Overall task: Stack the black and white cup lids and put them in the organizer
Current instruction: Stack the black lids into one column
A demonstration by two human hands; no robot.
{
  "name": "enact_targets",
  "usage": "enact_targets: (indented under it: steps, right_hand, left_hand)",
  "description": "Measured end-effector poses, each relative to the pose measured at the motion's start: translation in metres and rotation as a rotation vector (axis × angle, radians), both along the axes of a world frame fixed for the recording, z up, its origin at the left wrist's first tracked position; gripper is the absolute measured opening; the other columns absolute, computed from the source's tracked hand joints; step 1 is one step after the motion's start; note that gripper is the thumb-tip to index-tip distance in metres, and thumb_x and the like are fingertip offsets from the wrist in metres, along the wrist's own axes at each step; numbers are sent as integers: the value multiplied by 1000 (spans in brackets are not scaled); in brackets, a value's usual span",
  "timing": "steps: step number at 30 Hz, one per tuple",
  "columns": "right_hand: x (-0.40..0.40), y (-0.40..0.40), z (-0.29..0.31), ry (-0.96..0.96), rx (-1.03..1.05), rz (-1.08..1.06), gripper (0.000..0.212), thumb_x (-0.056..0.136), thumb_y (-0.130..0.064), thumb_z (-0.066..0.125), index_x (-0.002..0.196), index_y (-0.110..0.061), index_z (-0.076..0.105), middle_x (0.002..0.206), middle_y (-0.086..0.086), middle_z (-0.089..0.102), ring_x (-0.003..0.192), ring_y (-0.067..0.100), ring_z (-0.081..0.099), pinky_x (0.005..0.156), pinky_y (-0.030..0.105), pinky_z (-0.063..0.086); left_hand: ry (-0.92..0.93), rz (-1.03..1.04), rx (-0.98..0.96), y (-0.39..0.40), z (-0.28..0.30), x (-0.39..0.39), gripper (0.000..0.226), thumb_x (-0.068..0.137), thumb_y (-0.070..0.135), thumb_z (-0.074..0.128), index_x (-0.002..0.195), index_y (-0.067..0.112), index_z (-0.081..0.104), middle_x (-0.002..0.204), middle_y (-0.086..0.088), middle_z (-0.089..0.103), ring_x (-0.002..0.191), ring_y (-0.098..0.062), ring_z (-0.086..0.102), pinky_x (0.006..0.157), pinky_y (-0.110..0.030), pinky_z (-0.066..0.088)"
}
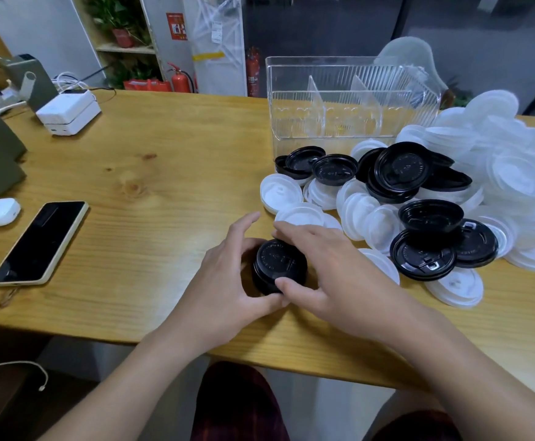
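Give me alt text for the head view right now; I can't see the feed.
Both hands, left hand and right hand, grip a short stack of black lids on the wooden table. To the right lies a loose pile of black and white lids, with the clear organizer behind it holding no lids. A phone lies at left.

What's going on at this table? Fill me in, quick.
A person is sorting cup lids. Both hands, the left hand and the right hand, hold a short stack of black lids on the wooden table. A loose pile of black and white lids lies to the right. The clear organizer behind it looks empty.
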State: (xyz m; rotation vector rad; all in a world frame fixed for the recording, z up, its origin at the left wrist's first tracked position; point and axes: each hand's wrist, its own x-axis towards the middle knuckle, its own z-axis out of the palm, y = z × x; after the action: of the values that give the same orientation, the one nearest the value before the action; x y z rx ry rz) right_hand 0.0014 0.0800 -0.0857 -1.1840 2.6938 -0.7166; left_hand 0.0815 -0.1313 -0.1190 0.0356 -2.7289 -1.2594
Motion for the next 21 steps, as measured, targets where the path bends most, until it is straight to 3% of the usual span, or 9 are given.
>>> enact_targets:
  steps: [3,8,11,15,19,21]
  right_hand:
    - [-2,2,-1,18,1,17,72,99,-60,59,163,-36,35,151,-14,54,140,17,43,122,36,30]
    - [-1,4,6,55,17,38,72,102,-57,63,165,-36,36,157,-16,47,135,8,30,112,16,17]
    - [0,3,12,48,-2,67,66,104,-51,65,162,-31,41,153,-12,54,129,1,30,110,5,12]
    - [2,5,17,38,0,99,63,106,-44,65,162,-27,42,151,-8,56,117,-8,29,108,1,11]
    - [1,6,19,41,29,132,66,107,-41,65,165,-27,37,155,-10,53,124,-4,29,109,1,8]
    - [1,7,20,42,30,149,68,107,-42,65,166,-28,35,158,-12,51,117,-21,22,110,1,6]
  left_hand:
    - [-23,-8,-3,-3,0,-1,123,70,51,100,163,60,19,138,39,61,144,-9,52,121,-44,41]
    - [-41,-26,-22,-6,-1,-1,118,71,50,101,161,61,25,141,37,62,147,-9,50,123,-44,40]
    - [-36,-30,-47,-6,-1,-2,113,70,54,99,160,63,31,142,38,61,148,-8,50,123,-43,40]
    - [-47,-38,-34,-7,-3,-4,115,67,59,98,161,59,33,142,40,61,147,-7,51,123,-44,41]
    - [-59,-32,-20,-7,-2,-3,119,66,60,97,162,63,28,143,41,59,152,-7,47,126,-45,39]
    - [-59,-33,-17,-6,-1,-2,119,67,57,98,163,64,27,144,41,58,152,-8,46,126,-45,38]
